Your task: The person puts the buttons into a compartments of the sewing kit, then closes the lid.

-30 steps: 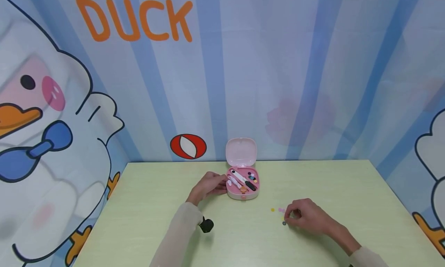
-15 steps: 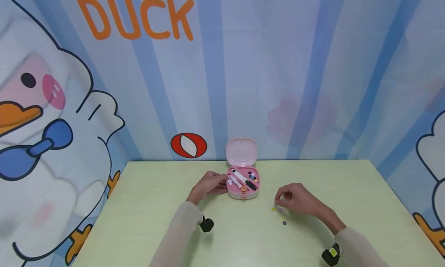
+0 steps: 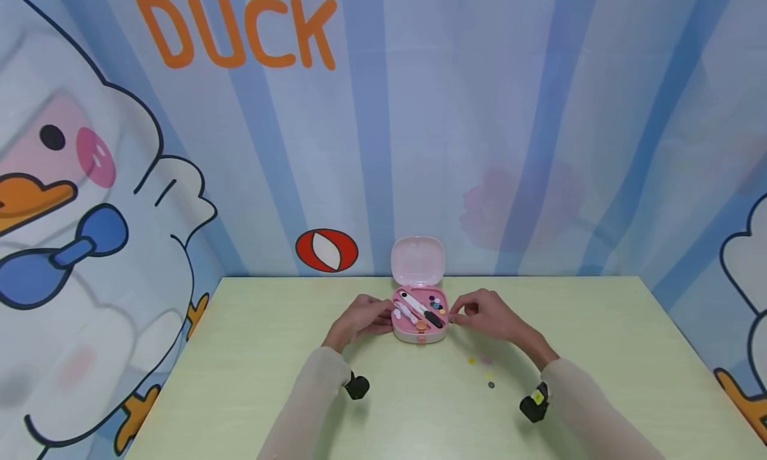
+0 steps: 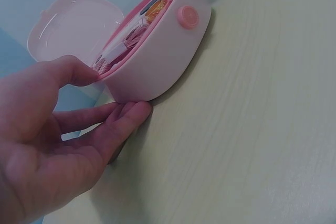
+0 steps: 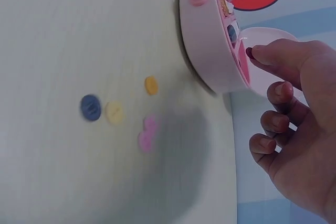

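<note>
A pink sewing box [image 3: 421, 338] stands at the back of the table with its see-through lid [image 3: 417, 260] raised. Inside lie a white tool with a black handle [image 3: 432, 318], a round orange piece [image 3: 421, 325] and several small buttons [image 3: 435, 304] in the right compartment. My left hand [image 3: 358, 320] holds the box by its left side, thumb at the rim and fingers low on the wall. Thumb and index finger of my right hand [image 3: 488, 315] pinch a small dark red button [image 5: 249, 53] beside the box's right rim; its other fingers are loosely bent.
Several loose buttons lie on the table to the box's front right: dark blue [image 5: 91, 107], pale yellow [image 5: 114, 112], orange-yellow [image 5: 151, 85] and two pink ones [image 5: 145, 141]. A striped backdrop [image 3: 509, 114] rises behind the table's back edge.
My right hand has moved left and away from me, from over the loose buttons to the box's right rim. The left hand has stayed at the box.
</note>
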The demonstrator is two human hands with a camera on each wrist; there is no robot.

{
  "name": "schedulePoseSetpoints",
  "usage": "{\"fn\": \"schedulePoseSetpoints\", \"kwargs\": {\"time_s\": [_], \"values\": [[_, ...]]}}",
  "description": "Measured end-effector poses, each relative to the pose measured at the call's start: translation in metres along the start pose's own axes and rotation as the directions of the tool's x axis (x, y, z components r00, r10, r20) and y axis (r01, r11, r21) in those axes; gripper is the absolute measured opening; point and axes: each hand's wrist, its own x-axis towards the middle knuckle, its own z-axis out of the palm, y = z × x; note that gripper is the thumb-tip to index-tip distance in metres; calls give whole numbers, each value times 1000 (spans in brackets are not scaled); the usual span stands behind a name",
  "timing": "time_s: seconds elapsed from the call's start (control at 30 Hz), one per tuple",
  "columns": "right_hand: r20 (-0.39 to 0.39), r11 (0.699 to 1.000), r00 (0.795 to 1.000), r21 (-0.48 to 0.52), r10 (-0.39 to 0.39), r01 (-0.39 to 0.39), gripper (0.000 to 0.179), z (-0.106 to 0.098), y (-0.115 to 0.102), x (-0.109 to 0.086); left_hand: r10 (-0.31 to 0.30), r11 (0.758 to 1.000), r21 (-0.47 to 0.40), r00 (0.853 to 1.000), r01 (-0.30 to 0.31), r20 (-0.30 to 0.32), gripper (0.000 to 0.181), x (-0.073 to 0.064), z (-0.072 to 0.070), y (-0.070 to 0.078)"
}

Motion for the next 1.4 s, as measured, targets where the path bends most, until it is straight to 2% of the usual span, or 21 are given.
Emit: {"fn": "schedulePoseSetpoints", "kwargs": {"time_s": [0.23, 0.47, 0.83, 1.2, 1.4], "values": [[-15, 999, 999, 26, 29, -29, 7, 5, -3, 24, -1, 1000, 5, 1000, 1, -2, 35, -1, 1, 0], [-34, 993, 992, 32, 119, -118, 10, 11, -8, 38, -2, 1000, 3, 1000, 2, -6, 34, 2, 0, -1], [-22, 992, 992, 6, 123, -123, 10, 18, -8, 57, -2, 1000, 3, 1000, 2, -7, 33, 1, 0, -1], [-22, 982, 982, 2, 190, -190, 18, 22, -11, 61, 2, 1000, 2, 1000, -2, -4, 34, 1, 1, -1], [-53, 984, 984, -29, 173, -175, 30, 14, -17, 56, 1, 1000, -4, 1000, -1, -2, 36, 0, 0, -1]]}}
